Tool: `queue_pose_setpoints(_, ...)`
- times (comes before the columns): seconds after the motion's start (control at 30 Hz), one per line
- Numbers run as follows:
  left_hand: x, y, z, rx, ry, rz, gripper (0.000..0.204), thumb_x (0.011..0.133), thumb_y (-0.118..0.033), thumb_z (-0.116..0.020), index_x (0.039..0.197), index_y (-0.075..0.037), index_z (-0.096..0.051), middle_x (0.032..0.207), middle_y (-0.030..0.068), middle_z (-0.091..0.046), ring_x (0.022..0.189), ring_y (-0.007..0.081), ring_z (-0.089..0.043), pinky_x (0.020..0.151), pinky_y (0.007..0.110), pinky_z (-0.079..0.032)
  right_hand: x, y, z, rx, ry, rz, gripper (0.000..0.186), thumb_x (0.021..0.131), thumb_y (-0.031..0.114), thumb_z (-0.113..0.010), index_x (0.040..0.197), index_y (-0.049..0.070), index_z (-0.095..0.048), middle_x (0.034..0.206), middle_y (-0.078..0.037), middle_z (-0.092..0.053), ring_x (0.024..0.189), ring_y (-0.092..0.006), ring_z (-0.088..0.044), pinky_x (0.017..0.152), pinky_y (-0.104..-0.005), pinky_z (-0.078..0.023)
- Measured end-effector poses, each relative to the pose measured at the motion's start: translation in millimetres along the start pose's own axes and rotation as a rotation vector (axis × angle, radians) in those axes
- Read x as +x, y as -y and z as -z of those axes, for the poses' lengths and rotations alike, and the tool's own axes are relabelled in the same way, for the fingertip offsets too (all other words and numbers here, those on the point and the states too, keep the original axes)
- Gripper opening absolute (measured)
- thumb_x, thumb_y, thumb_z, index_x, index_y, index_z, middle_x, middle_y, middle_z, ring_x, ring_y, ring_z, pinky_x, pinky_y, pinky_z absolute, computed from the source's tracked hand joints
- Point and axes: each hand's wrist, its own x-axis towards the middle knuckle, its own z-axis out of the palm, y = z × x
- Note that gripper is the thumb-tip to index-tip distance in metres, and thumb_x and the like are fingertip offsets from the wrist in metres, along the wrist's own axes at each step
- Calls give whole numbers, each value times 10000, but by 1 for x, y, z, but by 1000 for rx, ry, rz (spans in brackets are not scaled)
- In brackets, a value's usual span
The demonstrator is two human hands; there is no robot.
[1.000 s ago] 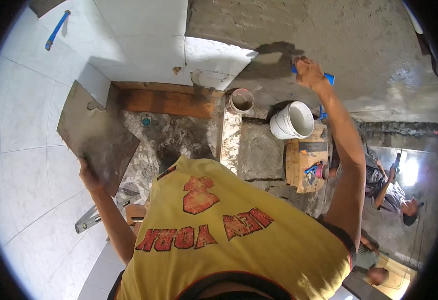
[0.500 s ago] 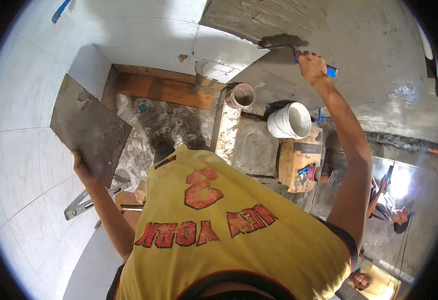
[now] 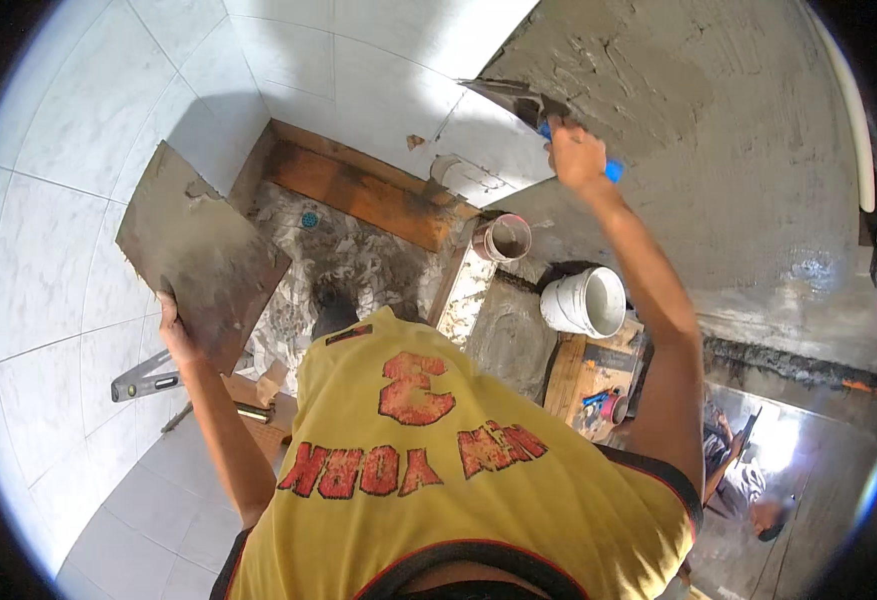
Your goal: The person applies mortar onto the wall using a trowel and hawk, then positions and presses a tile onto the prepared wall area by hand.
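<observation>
My left hand [image 3: 173,330] grips the lower edge of a mortar board [image 3: 198,250], a flat, roughly rectangular panel smeared with grey mortar. The board is tilted beside the white tiled wall on the left. Up at the right, my right hand [image 3: 576,155] is closed around the blue handle of a plastering trowel [image 3: 513,95]. Its blade lies against the wall where the wet grey mortar [image 3: 678,150] meets the edge of the white tiles [image 3: 388,85]. My palm and fingers hide part of the handle.
A white bucket [image 3: 568,305] and a smaller mortar-stained bucket [image 3: 485,242] stand below the mortared wall. Near them, a wooden platform [image 3: 564,375] bears a pink-rimmed roll and blue-handled tool. A spirit level [image 3: 143,384] lies at left. Another person [image 3: 748,480] is at lower right.
My right hand and the trowel have moved left along the wall to the tile edge. My left hand still holds the mortar board; the whole view has shifted somewhat.
</observation>
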Motion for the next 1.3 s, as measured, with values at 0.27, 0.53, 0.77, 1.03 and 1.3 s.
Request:
queue_pose_setpoints(0.27,4,-44,-6,-70,9,40,615,1052,-448,-479,1479,-8,-432,1449,143,-514,1279,322,-522,1091,443,-421,-25,69,-104,688,214,-375,450,838,314,-760,1180,65,-607,1079,-225,-688,1039,-437,-650,832,-529,-530)
queue_pose_setpoints(0.53,22,-75,-12,-153,277,83,631,1036,-450,-509,1463,10,-442,1450,184,-514,1267,374,-534,1077,486,-437,-32,98,-74,468,-16,-352,473,843,217,-738,1253,80,-547,1122,-189,-641,1019,-393,-662,805,-528,-559)
queue_pose_setpoints(0.77,27,-39,-50,-16,369,59,638,1030,-448,-529,1458,17,-444,1414,157,-545,1248,318,-550,1069,441,-450,-42,93,-14,540,-272,-418,378,853,216,-724,1180,69,-604,1046,-161,-681,981,-346,-682,768,-490,-560)
queue_pose_setpoints(1.03,-24,-5,-150,19,601,252,627,1032,-442,-517,1477,-11,-417,1419,146,-527,1258,319,-546,1048,452,-466,-85,122,-5,843,-138,-428,373,875,264,-682,1148,18,-620,987,-237,-702,918,-415,-687,833,-492,-528)
queue_pose_setpoints(1.3,2,0,-122,-67,630,301,661,1023,-468,-532,1481,-8,-407,1429,185,-510,1248,364,-542,1046,486,-455,-61,86,-24,486,-39,-379,417,796,118,-638,1196,16,-585,1054,-247,-667,964,-421,-680,812,-522,-560)
